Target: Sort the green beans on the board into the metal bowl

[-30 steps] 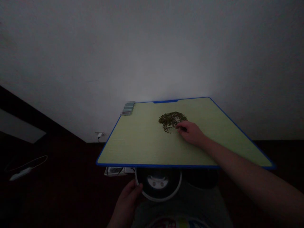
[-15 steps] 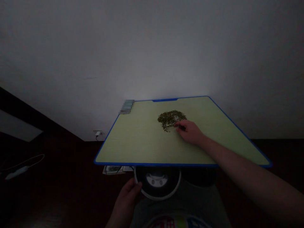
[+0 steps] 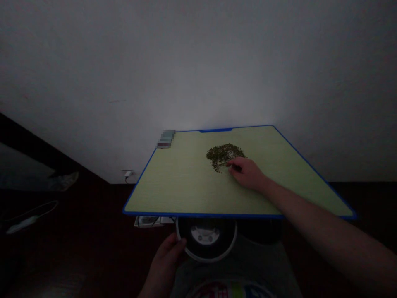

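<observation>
A loose spread of small dark greenish-brown beans or seeds (image 3: 221,153) lies on the pale yellow tabletop (image 3: 173,182) with a blue edge. My right hand (image 3: 246,171) rests at the near right side of this spread, its fingers curled and the thumb and forefinger close together at the beans. Whatever sits between the fingertips is too small to make out. Below the table's front edge, my left hand (image 3: 169,254) grips the left rim of a round bowl (image 3: 214,250), pale-rimmed and dark inside, above my lap. The bowl's far side is partly hidden under the tabletop.
A blurred-out pale object (image 3: 166,139) lies on the table's back left corner. The table stands against a grey wall (image 3: 198,62). A plug (image 3: 127,174) sits in the wall, and a power strip (image 3: 21,225) with its cord lies on the floor. Another person's shoe (image 3: 66,181) shows at left.
Another person's leg and shoe have come into view at the far left. My right hand has shifted very slightly left at the beans; my left hand keeps hold of the bowl.
</observation>
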Available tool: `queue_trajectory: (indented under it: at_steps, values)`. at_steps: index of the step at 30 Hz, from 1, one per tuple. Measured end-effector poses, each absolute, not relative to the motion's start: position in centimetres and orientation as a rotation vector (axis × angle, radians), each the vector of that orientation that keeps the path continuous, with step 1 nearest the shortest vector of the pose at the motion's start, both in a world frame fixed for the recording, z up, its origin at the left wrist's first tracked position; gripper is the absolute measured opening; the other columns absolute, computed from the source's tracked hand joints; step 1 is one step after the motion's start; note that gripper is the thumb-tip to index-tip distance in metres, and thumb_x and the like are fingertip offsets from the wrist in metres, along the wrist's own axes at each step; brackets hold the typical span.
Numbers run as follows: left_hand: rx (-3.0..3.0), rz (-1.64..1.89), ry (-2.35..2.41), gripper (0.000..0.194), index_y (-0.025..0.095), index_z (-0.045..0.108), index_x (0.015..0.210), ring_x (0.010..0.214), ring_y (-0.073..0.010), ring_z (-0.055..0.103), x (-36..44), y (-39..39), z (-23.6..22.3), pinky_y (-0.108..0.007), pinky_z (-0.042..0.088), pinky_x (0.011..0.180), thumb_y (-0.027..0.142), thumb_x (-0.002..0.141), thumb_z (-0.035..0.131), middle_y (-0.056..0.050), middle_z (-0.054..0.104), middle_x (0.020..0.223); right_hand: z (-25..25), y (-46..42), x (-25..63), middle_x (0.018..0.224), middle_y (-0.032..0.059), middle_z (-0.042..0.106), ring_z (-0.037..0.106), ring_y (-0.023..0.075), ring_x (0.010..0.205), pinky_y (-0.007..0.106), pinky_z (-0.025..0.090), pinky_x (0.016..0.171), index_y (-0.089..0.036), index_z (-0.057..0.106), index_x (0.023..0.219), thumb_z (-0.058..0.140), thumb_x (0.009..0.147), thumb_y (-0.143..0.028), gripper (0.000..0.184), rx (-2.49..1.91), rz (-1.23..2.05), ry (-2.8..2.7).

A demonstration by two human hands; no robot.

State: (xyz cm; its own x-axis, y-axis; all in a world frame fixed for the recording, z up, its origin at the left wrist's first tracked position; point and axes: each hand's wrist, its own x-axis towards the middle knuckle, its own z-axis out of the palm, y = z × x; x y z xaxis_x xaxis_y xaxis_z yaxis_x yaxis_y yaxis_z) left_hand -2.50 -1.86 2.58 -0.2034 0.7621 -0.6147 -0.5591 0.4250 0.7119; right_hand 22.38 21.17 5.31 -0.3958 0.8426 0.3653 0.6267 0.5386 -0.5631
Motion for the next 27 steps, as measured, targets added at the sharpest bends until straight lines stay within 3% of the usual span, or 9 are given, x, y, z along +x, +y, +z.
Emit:
queue_trajectory:
  at_steps: [27]
  values:
    - [0.227, 1.217, 1.316, 0.036, 0.017, 0.076, 0.092, 0.090, -0.0316, 0.075, -2.52, -1.88, 2.49, -0.039, 0.057, 0.080, 0.031, 0.061, 0.085, -0.010, 0.082, 0.088, 4.94, 21.40, 22.46, 0.078, 0.0059, 0.069, 0.060, 0.0166, 0.067, 0.029, 0.046, 0.067, -0.017, 0.074, 0.095, 0.056, 0.079, -0.019, 0.025, -1.219, 0.412, -2.120]
